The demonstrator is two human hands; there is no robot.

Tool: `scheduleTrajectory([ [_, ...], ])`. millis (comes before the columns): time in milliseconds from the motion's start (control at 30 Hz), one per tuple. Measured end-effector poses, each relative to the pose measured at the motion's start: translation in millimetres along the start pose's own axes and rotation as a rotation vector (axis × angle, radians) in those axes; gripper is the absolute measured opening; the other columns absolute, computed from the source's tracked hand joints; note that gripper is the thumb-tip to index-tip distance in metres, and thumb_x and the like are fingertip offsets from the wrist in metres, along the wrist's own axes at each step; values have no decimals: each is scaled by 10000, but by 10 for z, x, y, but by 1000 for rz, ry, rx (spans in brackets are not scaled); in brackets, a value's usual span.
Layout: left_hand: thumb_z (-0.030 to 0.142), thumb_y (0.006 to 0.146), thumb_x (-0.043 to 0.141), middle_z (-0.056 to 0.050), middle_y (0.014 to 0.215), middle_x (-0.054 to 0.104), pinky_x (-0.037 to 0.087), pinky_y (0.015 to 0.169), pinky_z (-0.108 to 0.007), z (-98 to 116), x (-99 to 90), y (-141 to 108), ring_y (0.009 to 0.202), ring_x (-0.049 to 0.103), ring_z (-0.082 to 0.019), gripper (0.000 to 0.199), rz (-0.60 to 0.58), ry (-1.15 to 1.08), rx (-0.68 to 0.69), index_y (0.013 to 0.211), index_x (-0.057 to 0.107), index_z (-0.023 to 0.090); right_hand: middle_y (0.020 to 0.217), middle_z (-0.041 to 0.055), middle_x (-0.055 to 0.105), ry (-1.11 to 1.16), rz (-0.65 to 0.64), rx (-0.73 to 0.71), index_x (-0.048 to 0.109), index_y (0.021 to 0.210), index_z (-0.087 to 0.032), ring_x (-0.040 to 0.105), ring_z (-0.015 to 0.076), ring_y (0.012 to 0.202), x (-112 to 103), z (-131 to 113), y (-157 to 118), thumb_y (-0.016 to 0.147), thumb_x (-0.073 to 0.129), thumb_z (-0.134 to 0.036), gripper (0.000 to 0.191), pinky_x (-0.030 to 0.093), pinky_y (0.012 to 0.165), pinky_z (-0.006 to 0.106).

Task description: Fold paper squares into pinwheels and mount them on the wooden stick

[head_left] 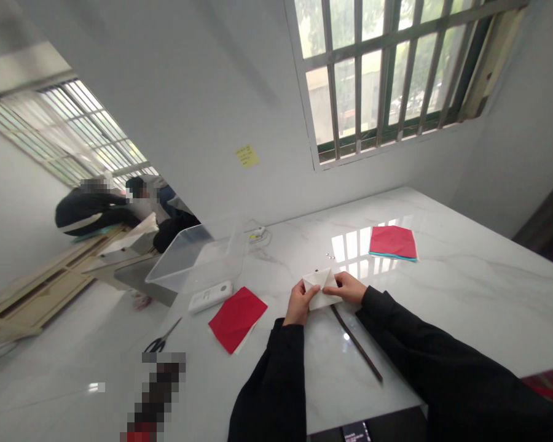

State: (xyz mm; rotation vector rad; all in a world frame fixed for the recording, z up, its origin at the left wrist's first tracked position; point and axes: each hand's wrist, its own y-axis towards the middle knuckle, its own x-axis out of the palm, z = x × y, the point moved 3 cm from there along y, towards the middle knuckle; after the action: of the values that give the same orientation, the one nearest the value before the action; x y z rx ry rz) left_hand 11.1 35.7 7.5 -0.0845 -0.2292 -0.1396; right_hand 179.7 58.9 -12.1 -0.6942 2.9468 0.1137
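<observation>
A white sheet of paper [316,278], with fold lines meeting near its middle, is held just above the marble-patterned table [447,294]. My left hand [300,302] grips its left side, thumb lying on top. From the right, my right hand [349,287] pinches the same sheet, its fingertips close to my left thumb. The fingers under the paper are hidden. A thin dark stick [359,347] lies on the table below, its far part covered by the paper.
Left of my hands lie red paper [237,316], a white device [211,298] and scissors [163,337]. A clear plastic bin [175,255] stands behind them. More red paper [393,241] lies at right. A phone [356,432] shows at the bottom edge. Other people [96,209] sit far left.
</observation>
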Motion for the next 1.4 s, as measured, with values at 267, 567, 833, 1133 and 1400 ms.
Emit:
scheduleTrajectory([
  [267,444,658,850,-113,1034,763,540,764,-308,-10,-101,27,879,701,-238,519,75,143,40,1055,726,133,652,-11,616,175,67,4,673,933,-133,538,119,543,-15,-84,12,762,700,-666,561,423,517,234],
  [567,440,695,824,-121,1100,754,535,821,-324,6,-81,35,949,695,-255,539,16,207,60,1124,714,132,527,-56,430,88,213,18,513,656,-191,432,102,474,-43,5,42,767,614,-747,576,359,450,242],
  [833,459,718,811,-149,1147,739,542,812,-327,1,-66,27,989,699,-275,568,-2,197,47,1159,697,120,531,-70,378,108,258,9,459,615,-203,393,98,488,-44,26,60,753,650,-690,541,338,443,242],
  [1133,409,690,847,-131,1074,755,550,818,-326,35,-50,11,933,713,-254,538,6,128,67,1110,672,122,568,-45,502,175,240,27,589,705,-169,431,99,489,-46,43,64,720,703,-643,488,375,464,249],
  [1400,383,658,875,-115,1104,742,552,741,-275,7,-39,19,916,709,-232,602,-35,121,37,1155,635,143,717,16,648,264,305,71,663,808,-177,544,136,585,-86,34,50,694,730,-617,460,441,483,238],
])
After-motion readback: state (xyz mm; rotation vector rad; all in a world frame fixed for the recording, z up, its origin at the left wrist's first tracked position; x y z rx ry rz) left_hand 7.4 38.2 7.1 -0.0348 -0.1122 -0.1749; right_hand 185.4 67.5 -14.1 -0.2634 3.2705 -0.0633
